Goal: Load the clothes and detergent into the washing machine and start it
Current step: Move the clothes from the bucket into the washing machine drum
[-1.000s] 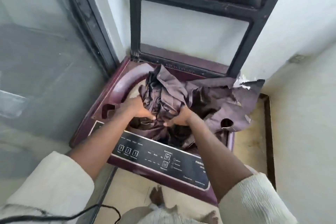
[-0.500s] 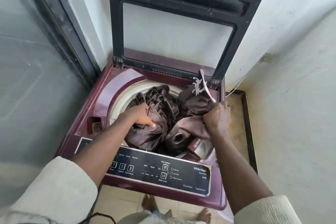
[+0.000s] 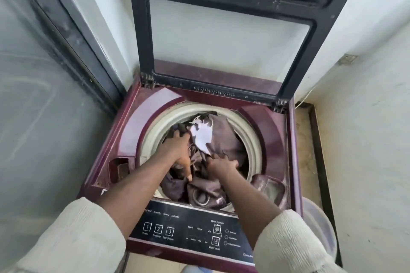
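A maroon top-loading washing machine (image 3: 133, 131) stands with its black-framed lid (image 3: 221, 35) raised against the wall. Dark brown cloth (image 3: 228, 139) with a white patch fills the round drum, and one metal-ringed fold lies at the drum's near rim. My left hand (image 3: 177, 150) presses flat on the cloth on the left side of the drum. My right hand (image 3: 221, 165) is closed on a bunch of the cloth near the middle. A further bit of brown cloth (image 3: 266, 186) lies over the machine's right front corner. No detergent is visible.
The black control panel (image 3: 190, 230) with numbered buttons runs along the machine's front. A dispenser recess (image 3: 121, 167) sits at the machine's left. A glass sliding door (image 3: 44, 106) stands to the left, a white wall to the right. A pale plastic tub (image 3: 319, 226) sits on the floor at the right.
The cloth that hung over the machine's right side has been pushed down into the drum. My right hand moved from the right rim to the drum's middle; both hands sit deeper.
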{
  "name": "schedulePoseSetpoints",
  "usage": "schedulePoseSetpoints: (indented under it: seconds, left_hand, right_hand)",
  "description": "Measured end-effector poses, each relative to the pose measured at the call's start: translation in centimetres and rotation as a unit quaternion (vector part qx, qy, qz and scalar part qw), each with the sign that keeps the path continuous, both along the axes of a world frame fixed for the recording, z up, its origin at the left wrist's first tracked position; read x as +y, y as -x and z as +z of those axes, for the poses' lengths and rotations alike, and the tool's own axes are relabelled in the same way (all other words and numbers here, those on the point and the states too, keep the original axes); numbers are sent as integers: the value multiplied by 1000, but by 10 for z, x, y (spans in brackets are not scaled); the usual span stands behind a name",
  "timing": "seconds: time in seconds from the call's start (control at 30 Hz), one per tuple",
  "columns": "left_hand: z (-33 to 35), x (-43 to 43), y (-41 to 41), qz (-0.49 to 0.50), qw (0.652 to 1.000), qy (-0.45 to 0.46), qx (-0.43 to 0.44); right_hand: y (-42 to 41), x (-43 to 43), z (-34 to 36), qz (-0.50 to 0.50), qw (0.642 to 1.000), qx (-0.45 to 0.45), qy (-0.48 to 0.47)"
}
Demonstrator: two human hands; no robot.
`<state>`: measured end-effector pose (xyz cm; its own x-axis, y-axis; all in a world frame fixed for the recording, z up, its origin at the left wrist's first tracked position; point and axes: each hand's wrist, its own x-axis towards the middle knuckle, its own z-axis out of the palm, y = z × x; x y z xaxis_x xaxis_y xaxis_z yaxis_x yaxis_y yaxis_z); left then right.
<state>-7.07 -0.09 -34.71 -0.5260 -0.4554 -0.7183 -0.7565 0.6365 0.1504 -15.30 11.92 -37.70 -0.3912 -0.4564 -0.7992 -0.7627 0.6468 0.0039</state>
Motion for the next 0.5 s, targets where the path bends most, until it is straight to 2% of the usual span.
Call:
schedulePoseSetpoints:
  seconds: [0.03, 0.07, 0.1, 0.17, 0.2, 0.23, 0.27, 0.33, 0.37, 0.43, 0.5]
  left_hand:
    - [-8, 2, 3, -23, 999, -36, -17]
    - [-18, 5, 7, -45, 996, -66, -30]
    - [-28, 8, 12, -62, 994, -82, -38]
    - [-52, 13, 25, -93, 991, -79, -58]
    - [-59, 16, 31, -117, 988, -66, -74]
    - [-67, 19, 36, -143, 984, -57, -92]
    - [-75, 21, 41, -168, 978, -59, -106]
    - [-81, 24, 46, -186, 975, -69, -103]
    - [-84, 21, 48, -173, 978, -70, -91]
    - [-88, 13, 48, -133, 984, -76, -87]
    - [-85, 6, 42, -134, 983, -66, -109]
  right_hand:
    - [4, 8, -3, 9, 997, 6, -81]
    - [8, 14, -6, -14, 992, -8, -123]
    - [11, 18, -12, -28, 991, -25, -132]
    - [19, 16, -19, -101, 989, -59, -89]
    - [22, 9, -17, -127, 988, -27, -81]
    - [24, -1, -13, -129, 990, 33, -46]
    - [25, -13, -11, -121, 990, 68, 28]
    - [24, -31, -15, -104, 974, 90, 179]
    - [21, -34, -15, -90, 972, 71, 204]
    - [15, -24, -24, -61, 986, -4, 153]
    - [15, -6, -42, -35, 997, -32, 56]
